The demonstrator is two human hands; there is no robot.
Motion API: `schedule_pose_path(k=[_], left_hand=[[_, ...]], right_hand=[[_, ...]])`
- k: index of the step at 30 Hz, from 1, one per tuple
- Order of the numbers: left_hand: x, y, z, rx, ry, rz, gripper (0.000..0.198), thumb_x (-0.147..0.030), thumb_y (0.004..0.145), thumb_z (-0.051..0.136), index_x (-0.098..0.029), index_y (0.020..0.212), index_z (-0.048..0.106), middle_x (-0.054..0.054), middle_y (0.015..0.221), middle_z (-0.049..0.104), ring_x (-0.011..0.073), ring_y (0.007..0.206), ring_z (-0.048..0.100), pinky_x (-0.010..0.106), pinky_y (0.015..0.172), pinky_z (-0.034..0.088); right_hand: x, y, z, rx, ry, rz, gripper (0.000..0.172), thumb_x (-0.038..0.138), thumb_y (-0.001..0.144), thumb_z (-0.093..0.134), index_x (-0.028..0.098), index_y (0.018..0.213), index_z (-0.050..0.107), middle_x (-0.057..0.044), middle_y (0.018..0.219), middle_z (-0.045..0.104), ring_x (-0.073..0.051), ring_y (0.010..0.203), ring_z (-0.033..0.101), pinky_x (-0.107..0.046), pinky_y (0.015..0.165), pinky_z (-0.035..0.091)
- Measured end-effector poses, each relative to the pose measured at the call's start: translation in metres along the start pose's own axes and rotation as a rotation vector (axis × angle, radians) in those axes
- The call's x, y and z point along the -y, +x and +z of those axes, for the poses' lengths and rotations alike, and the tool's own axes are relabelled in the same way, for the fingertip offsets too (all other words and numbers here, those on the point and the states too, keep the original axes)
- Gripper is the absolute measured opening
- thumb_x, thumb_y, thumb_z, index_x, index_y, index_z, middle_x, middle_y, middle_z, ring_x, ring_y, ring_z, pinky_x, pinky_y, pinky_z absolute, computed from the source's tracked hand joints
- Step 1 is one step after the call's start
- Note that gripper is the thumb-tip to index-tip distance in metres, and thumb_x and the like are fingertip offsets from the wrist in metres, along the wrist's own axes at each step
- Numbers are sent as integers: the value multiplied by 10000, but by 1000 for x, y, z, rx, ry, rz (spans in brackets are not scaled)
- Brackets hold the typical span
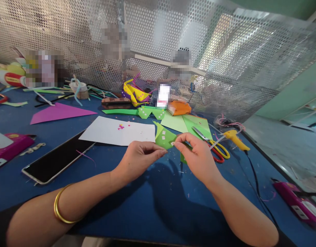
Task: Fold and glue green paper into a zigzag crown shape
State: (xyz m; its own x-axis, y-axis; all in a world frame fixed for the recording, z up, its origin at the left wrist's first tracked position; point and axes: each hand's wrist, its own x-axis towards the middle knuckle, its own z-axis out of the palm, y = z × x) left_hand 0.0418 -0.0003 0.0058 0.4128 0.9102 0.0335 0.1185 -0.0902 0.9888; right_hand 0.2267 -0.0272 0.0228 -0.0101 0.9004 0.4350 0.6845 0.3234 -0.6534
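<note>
A green paper cutout, with small white paper squares on its face, is held up between my hands. My left hand is closed, thumb and fingertips pinching the cutout's lower edge. The thumb and forefinger of my right hand pinch a small white paper square right at the cutout's right side; whether it touches the paper I cannot tell. Part of the cutout is hidden behind my right hand. Beyond it lies a finished-looking pair of green paper glasses with similar squares.
White paper bearing pink bits lies left, overlapping a dark phone. Scissors and a yellow glue gun with a black cord lie right. Magenta devices stand at the sides. A perforated metal screen bounds the back.
</note>
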Motion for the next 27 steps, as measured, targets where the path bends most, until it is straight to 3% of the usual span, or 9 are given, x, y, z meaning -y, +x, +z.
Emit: schedule_pose_path(k=[3,6,9,12,18,22,27], left_hand=[[-3,-1,0,0,19,-10,254,-413,787,672,-182,722,755,50,750,746,199,734,656,300,680,496],[-5,0,0,-76,-42,-15,315,-419,782,670,-187,571,653,48,682,713,200,754,664,303,714,496],[-5,2,0,-123,-173,-76,269,-406,712,751,-188,630,616,12,651,680,190,725,676,277,641,485],[-4,3,0,-87,-226,-120,221,-376,699,771,-180,764,692,9,718,697,170,721,674,259,624,481],[-1,5,2,-61,-295,-230,199,-341,722,759,-143,732,739,38,663,702,163,699,669,255,644,493],[1,4,3,-52,-346,-256,194,-336,705,779,-147,725,739,47,697,720,183,735,694,266,662,500],[1,3,4,-47,-367,-255,168,-317,704,781,-155,705,740,35,690,721,163,714,689,258,674,504]], right_hand=[[0,2,-3,4,12,36,165,272,865,587,209,712,588,4,695,623,-156,650,563,-290,597,440],[0,2,-3,-14,4,42,181,287,861,586,204,701,591,11,663,607,-139,602,520,-274,555,407],[1,1,-1,-5,-21,49,178,295,860,588,203,707,595,3,682,625,-146,616,530,-281,564,405],[0,1,1,25,-22,40,171,279,868,576,206,714,589,-6,726,650,-164,679,572,-303,623,439],[-4,-1,6,-4,-1,-57,148,230,875,572,216,728,577,-46,898,687,-222,930,636,-411,838,482],[-3,-5,11,-48,-70,-172,120,200,871,586,221,754,571,-91,1125,664,-258,1148,588,-526,992,419],[-2,-8,16,-80,-190,-265,112,191,878,593,226,776,568,-101,1213,633,-260,1233,534,-574,1083,328]])
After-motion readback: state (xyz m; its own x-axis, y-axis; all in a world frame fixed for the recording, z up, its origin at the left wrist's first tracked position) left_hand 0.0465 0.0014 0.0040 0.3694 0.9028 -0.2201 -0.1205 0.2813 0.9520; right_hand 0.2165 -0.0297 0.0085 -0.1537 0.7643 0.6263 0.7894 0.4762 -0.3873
